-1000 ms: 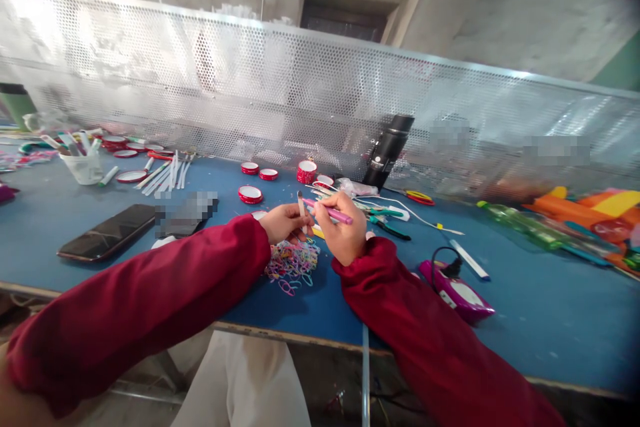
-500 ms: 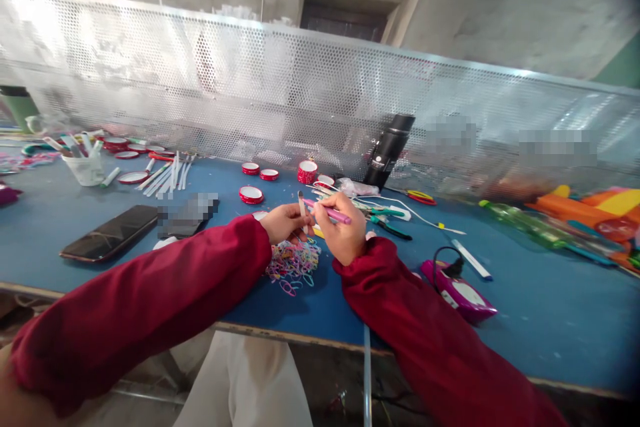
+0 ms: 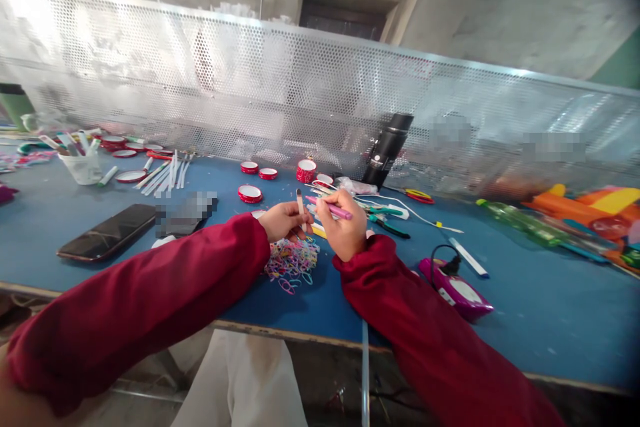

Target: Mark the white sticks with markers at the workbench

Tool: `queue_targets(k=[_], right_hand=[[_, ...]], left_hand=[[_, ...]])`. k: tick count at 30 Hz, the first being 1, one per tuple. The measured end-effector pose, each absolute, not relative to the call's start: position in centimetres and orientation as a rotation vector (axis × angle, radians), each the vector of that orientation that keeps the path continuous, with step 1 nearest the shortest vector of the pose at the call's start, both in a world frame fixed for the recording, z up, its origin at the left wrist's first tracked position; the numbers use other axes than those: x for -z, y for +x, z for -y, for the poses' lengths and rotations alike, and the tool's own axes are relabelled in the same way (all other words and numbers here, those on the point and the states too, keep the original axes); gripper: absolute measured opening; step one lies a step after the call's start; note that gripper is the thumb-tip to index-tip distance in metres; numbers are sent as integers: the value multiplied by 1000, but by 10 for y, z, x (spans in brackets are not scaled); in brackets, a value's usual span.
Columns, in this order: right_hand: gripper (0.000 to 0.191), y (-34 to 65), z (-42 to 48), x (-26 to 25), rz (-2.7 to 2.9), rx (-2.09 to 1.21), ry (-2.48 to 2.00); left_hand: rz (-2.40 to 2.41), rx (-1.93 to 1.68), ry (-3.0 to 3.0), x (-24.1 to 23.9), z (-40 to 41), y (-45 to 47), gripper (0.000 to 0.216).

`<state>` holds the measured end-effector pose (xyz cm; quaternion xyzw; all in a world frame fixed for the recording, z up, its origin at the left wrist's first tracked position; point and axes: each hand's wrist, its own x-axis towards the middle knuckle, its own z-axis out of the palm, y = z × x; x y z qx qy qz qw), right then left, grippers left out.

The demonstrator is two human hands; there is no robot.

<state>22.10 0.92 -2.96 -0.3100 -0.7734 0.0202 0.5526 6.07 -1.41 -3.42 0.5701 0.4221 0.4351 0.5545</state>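
Note:
My left hand holds a slim white stick with a dark top end upright between thumb and fingers. In my right hand a pink-purple marker pen is gripped, its tip pointing left at the stick's upper part with a small gap. Both hands are above the blue table, close together. Below them lies a heap of small colourful rubber bands. A yellow item shows partly between the hands; its kind is hidden.
Left are two phones, white sticks and a cup of pens. Behind the hands are red tape rolls, teal-handled pliers and a black bottle. A purple packet and white marker lie right.
The marker's tip has drawn slightly away from the stick, to the right. Both hands keep their grips. The whole view has shifted a little.

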Motion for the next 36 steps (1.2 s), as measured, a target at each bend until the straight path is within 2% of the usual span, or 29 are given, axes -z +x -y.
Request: queue_targets(k=[10,18,26,31,36], right_hand=[[10,217,-1,29,1841,-67,-701],[14,221,-9,27,1850,-2,-717],[9,221,-3,22,1870,-52,-613],[14,218,-3,25,1785,-187,-652],[7,220,-2,24,1736,-238,-660]], left_hand=[[-983,-1030,1370,35,14,61,19],[-1009,-1003,1366,32,16,61,14],[-998,-1014,1376,31,16,60,16],[-1026,-1027,1368,28,18,60,9],[-1040,-1021,1357,27,18,61,7]])
